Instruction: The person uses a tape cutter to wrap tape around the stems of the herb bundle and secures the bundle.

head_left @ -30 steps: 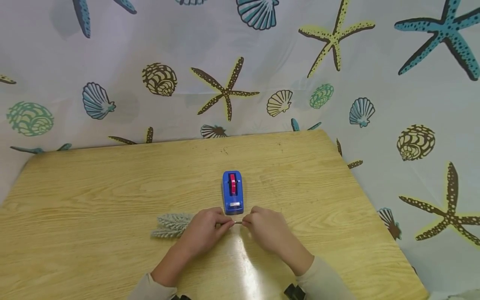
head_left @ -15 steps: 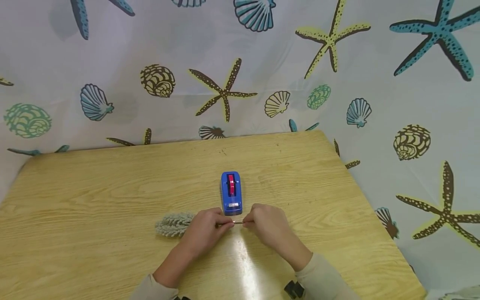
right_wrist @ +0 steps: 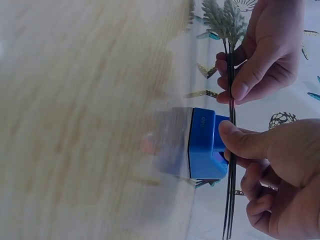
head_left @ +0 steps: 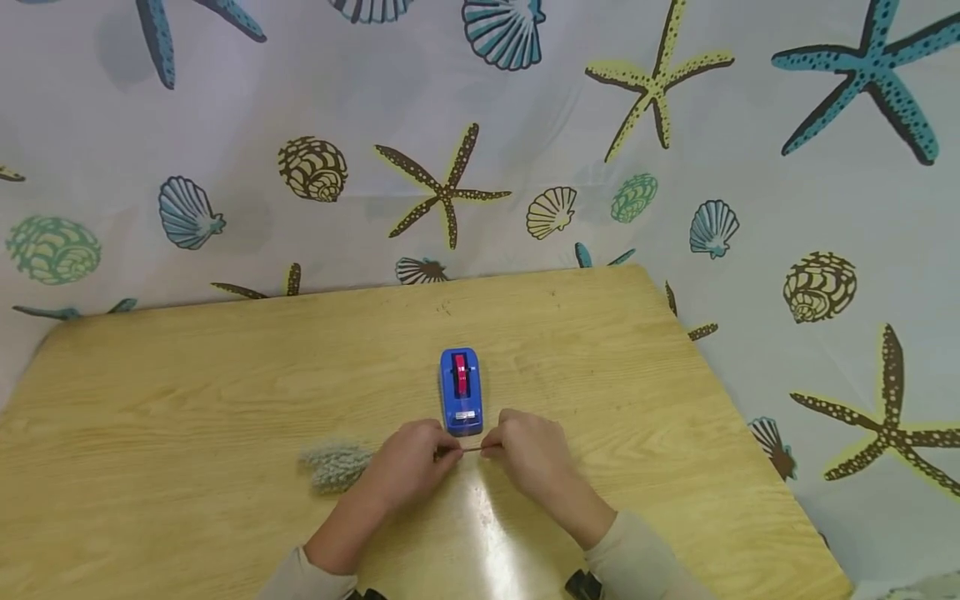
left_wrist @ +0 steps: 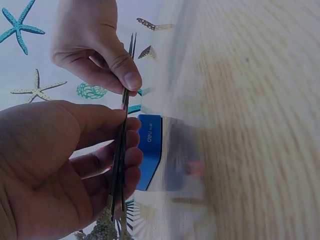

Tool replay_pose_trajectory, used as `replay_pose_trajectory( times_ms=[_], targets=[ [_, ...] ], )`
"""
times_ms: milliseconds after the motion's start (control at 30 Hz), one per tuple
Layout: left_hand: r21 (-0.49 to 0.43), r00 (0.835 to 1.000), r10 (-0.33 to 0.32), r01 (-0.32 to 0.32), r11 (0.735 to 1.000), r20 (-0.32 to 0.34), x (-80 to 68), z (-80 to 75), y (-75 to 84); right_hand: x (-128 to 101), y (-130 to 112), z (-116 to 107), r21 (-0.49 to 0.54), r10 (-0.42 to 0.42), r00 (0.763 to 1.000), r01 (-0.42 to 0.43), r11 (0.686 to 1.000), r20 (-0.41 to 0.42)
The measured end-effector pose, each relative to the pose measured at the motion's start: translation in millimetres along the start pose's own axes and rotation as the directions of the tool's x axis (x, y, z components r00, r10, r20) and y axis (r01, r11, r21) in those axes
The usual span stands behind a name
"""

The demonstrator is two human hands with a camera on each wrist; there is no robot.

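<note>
Both hands hold a bundle of thin dark stems (right_wrist: 231, 180) with grey-green, leafy-looking heads (head_left: 337, 465), like artificial plant sprigs. The bundle lies sideways, heads to the left. My left hand (head_left: 408, 467) pinches it nearer the heads, thumb against curled fingers. Toward the bare ends, my right hand (head_left: 532, 458) pinches the stems between thumb and fingers. A short stretch of stem shows between the hands, with a small reddish patch on it in the wrist views. Just beyond the fingers stands a blue tape dispenser (head_left: 448, 400) with a red roll.
The wood-grain table (head_left: 225, 375) reaches past the hands on every side. Behind it and to the right hangs a white cloth (head_left: 420, 75) printed with starfish and shells.
The plant heads have turned and shifted, from two spread sprigs to a blurred clump slightly nearer. Both hands keep their pinch in nearly the same place; the dispenser stays put.
</note>
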State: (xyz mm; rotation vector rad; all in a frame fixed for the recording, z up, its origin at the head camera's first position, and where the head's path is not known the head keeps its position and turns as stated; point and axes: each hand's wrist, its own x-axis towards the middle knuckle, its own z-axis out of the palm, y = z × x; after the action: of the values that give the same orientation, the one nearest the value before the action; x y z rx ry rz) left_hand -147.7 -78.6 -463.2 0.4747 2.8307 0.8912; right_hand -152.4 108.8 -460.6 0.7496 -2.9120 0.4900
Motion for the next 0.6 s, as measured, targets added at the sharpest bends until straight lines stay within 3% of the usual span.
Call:
replay_pose_trajectory(
  times_ms=[100, 200, 400, 600],
  targets=[
    [-0.053, 0.997, -0.036, 0.039, 0.998, 0.07, 1.0, -0.6, 1.6, -0.8, 0.4, 2.6, -0.009, 0.009, 1.0, -0.009, 1.0, -0.024],
    [-0.062, 0.995, -0.045, 0.05, 0.997, 0.088, 1.3, 0.4, 0.9, -1.1, -0.1, 4.6, -0.008, 0.01, 0.999, -0.011, 1.0, -0.052],
    [-0.041, 1.0, 0.008, -0.008, 0.999, 0.005, 2.8, 3.0, -0.6, -2.1, -0.9, 5.6, 0.05, 0.036, 0.997, -0.033, 0.998, -0.066],
    [-0.057, 0.999, 0.024, -0.026, 0.998, -0.031, 4.5, 5.6, -1.7, -0.7, 0.3, 7.2, 0.06, 0.048, 0.996, -0.044, 0.997, -0.072]
  ],
)
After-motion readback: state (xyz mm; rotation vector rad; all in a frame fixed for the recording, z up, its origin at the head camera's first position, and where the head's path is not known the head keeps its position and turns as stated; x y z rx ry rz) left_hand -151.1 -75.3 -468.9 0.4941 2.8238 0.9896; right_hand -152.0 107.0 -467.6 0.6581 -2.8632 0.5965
